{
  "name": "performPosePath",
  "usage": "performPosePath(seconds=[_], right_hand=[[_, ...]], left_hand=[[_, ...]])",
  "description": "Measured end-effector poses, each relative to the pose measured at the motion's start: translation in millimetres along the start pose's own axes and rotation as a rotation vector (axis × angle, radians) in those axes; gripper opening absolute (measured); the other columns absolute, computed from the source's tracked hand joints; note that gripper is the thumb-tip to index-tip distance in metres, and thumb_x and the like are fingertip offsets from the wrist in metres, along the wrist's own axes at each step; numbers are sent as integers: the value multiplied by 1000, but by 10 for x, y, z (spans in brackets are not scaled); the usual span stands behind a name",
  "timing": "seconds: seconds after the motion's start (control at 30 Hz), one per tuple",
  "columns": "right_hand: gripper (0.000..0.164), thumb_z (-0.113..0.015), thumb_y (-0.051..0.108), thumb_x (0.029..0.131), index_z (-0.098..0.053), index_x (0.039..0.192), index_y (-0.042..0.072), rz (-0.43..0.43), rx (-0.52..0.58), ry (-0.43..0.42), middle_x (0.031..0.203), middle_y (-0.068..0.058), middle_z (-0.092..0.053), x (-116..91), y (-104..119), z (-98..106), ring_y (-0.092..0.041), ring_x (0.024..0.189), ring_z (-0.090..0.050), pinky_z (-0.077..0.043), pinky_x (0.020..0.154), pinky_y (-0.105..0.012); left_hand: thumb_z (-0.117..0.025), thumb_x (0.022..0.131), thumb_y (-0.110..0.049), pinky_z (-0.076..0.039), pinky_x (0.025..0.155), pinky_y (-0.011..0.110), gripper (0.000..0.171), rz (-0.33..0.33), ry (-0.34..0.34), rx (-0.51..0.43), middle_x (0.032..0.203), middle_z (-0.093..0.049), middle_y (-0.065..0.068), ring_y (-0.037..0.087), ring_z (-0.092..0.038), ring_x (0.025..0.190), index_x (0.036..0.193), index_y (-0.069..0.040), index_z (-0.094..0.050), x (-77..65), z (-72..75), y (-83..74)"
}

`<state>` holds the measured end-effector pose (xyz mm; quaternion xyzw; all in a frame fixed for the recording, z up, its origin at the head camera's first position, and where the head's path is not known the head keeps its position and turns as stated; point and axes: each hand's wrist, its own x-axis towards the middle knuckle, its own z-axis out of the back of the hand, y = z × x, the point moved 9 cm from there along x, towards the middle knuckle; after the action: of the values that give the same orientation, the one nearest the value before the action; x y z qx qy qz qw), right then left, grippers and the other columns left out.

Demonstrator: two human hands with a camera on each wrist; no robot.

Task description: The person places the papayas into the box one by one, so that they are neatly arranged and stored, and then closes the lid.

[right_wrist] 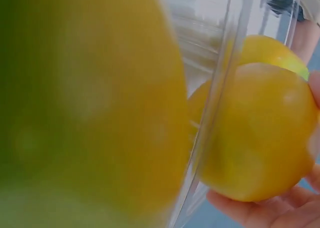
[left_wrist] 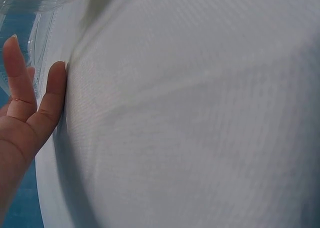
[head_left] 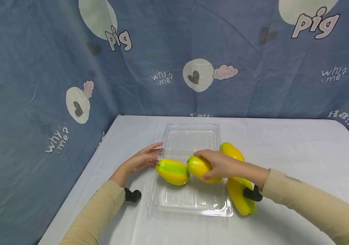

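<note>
A clear plastic clamshell box (head_left: 189, 204) lies opened out on the table, its lid (head_left: 192, 137) folded toward the back. One yellow-green papaya (head_left: 173, 172) sits in the left of its base. My right hand (head_left: 220, 165) grips a second papaya (head_left: 199, 166) over the right of the base, thumb and fingers round its sides; in the right wrist view this papaya (right_wrist: 260, 138) shows behind the box's clear wall. My left hand (head_left: 145, 158) is at the box's left edge near the hinge, fingers extended and holding nothing.
Two more papayas lie outside the box on its right, one farther back (head_left: 232, 151) and one nearer (head_left: 241, 197), partly covered by my right wrist and its black strap mount (head_left: 253, 193). A white cloth (head_left: 300, 156) covers the table; a printed blue curtain (head_left: 162, 44) hangs behind.
</note>
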<state>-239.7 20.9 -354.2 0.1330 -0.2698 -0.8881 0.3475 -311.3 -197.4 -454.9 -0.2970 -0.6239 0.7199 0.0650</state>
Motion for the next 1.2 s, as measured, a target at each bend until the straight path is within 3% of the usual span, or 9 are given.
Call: performPosePath(seconds=[0.37, 0.6, 1.2], right_hand=[[69, -74, 19, 73, -42, 132, 4, 4, -68, 69, 129, -14, -50, 153, 17, -48, -29, 111, -49, -40, 92, -43], [69, -74, 17, 73, -42, 133, 3, -4, -65, 104, 127, -13, -51, 201, 46, -46, -27, 107, -49, -41, 89, -41], [71, -76, 11, 71, -42, 133, 10, -118, -161, 203, 130, -12, -47, 220, -35, -187, -31, 113, -43, -40, 92, -44]], left_hand=[[-51, 89, -12, -43, 78, 31, 65, 9, -7, -5, 150, -22, 15, 14, -55, 82, 146, -18, -22, -14, -2, 0], [-50, 90, -13, -43, 79, 31, 65, -2, 4, 5, 150, -21, 15, 14, -55, 84, 147, -17, -20, -6, -11, -2], [-51, 89, -12, -43, 80, 31, 65, -10, -3, 17, 150, -22, 15, 14, -53, 85, 147, -17, -21, 15, 8, 5]])
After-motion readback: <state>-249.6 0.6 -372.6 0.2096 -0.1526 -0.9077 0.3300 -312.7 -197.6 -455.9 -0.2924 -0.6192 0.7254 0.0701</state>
